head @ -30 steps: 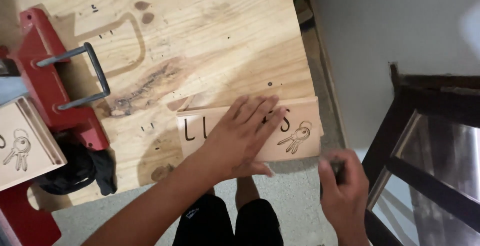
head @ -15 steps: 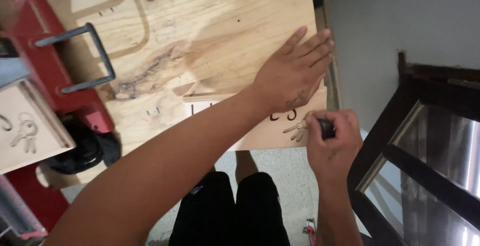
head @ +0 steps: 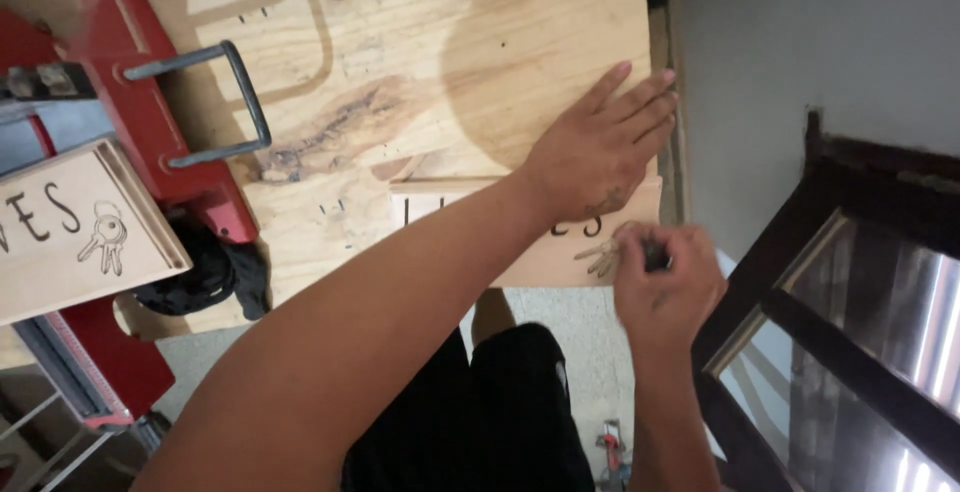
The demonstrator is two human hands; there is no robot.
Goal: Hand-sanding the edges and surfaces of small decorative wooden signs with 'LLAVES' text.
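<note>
Here, wooden sign (head: 530, 252) under left hand (head: 590, 152) fingers (head: 640, 102)

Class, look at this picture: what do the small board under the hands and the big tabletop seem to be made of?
Small board: pale smooth wood, apparently unvarnished, with dark, perhaps burnt-in markings. Tabletop: plywood by its look, with broad grain, knots and stains, matt. The left hand presses flat on both.

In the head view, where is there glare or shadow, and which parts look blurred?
Head view: bright glare streaks lie on the glass panel at the right; the left hand casts a soft round shadow on the plywood board; the near forearm looks soft, and the right hand hides the small dark thing it grips; the wooden sign is evenly lit.
</note>
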